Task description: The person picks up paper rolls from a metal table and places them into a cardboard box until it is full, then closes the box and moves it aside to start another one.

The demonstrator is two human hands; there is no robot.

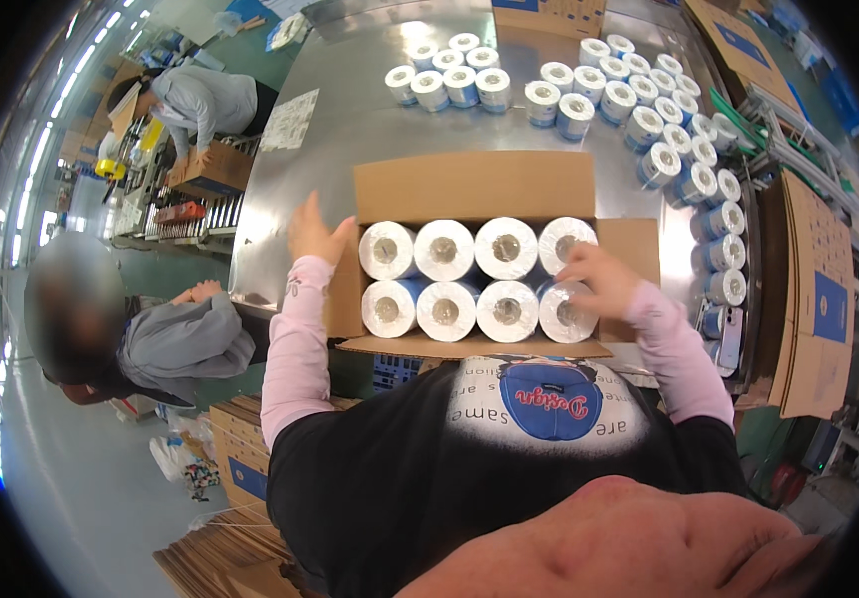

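Note:
An open cardboard box (474,186) stands on the metal table in front of me, its flaps folded outward. Inside, wrapped toilet paper rolls (443,249) stand upright in two rows, core ends up. My left hand (318,232) is beside the box's left flap, fingers spread and holding nothing. Over the right end of the box, my right hand (601,284) has its bent fingers apart, at the tops of the far-right roll (561,239) and the near-right roll (566,317). Its fingertips partly cover both rolls.
More rolls (460,84) stand grouped at the back of the metal table (335,120) and along its right side. Flattened cartons (816,294) lean at the right edge. Two people, one in a grey jacket (185,344), are at the left. Stacked cardboard (235,553) lies below left.

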